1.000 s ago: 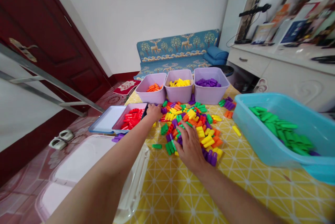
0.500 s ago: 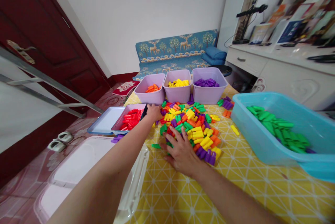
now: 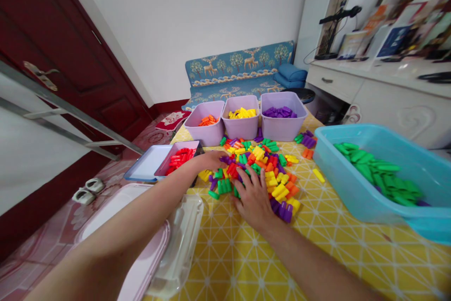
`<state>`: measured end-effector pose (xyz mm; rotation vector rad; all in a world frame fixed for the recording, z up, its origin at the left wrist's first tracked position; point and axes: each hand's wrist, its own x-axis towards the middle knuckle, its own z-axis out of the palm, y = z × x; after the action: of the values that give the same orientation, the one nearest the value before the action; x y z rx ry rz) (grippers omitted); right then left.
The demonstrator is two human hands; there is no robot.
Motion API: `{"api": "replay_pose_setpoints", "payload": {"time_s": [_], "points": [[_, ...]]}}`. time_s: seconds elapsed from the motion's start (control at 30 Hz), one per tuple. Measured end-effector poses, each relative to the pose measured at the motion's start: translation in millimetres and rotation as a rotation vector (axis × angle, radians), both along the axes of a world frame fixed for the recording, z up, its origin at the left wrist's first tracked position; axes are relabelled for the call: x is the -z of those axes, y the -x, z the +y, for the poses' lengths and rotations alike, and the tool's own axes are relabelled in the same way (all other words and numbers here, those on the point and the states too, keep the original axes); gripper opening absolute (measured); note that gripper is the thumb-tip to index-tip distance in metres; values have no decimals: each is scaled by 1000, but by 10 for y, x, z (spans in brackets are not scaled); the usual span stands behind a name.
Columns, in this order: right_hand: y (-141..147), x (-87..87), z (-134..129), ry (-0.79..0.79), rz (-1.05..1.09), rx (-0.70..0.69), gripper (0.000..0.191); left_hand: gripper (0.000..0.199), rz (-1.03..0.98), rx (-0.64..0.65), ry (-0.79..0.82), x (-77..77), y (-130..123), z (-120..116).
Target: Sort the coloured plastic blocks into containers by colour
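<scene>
Moved since earlier: my left hand [image 3: 211, 161], from the red-filled bin [image 3: 170, 151] to the pile [image 3: 271, 167], its hold hidden. Red pieces [image 3: 232, 170] lie at eleven o'clock from my nearer right hand's [image 3: 254, 200] spread fingers; long axis unclear.

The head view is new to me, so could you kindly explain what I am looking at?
Certainly. There is no robot here: a person works with two bare hands, and the camera worn on their head looks forward and down.

On the patterned yellow tablecloth lies a pile of small coloured pieces. Behind it stand three lilac boxes with orange, yellow and purple pieces, left to right. To the left is a box of red pieces; to the right, a blue tub with mostly green ones.

The left hand is at the pile's left side; the right hand spreads its fingers over the near edge. Whether either holds a piece is hidden.
</scene>
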<state>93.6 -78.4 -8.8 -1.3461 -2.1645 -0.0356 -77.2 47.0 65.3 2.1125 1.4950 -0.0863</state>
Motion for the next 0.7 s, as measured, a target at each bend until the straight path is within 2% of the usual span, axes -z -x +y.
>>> {"api": "replay_pose_setpoints", "payload": {"time_s": [0.1, 0.17, 0.2, 0.27, 0.33, 0.4, 0.47, 0.57, 0.6, 0.7], "points": [[-8, 3, 2, -8, 10, 6, 34, 62, -323, 44, 188, -184, 92, -101], [-12, 4, -1, -11, 15, 12, 33, 65, -444, 101, 290, -313, 183, -143], [-13, 3, -3, -12, 18, 15, 33, 69, -445, 120, 305, -361, 233, -158], [-15, 1, -5, -14, 25, 17, 34, 79, -309, 140, 217, -397, 329, -193], [-14, -1, -6, -13, 28, 13, 35, 87, -30, 165, 42, -344, 391, -256], [-13, -2, -5, -8, 29, 11, 36, 93, 261, 176, -95, -226, 393, -357], [-10, -2, -6, -1, 31, 11, 37, 101, 418, 166, -150, -87, 336, -482], [-6, -3, -8, 6, 32, 13, 39, 112, 422, 171, -160, 85, 190, -646], [-5, -4, -9, 6, 31, 14, 39, 109, 382, 162, -170, 129, 139, -682], [-2, -3, -11, 8, 32, 12, 39, 81, 201, 70, -228, 247, 9, -728]]}}
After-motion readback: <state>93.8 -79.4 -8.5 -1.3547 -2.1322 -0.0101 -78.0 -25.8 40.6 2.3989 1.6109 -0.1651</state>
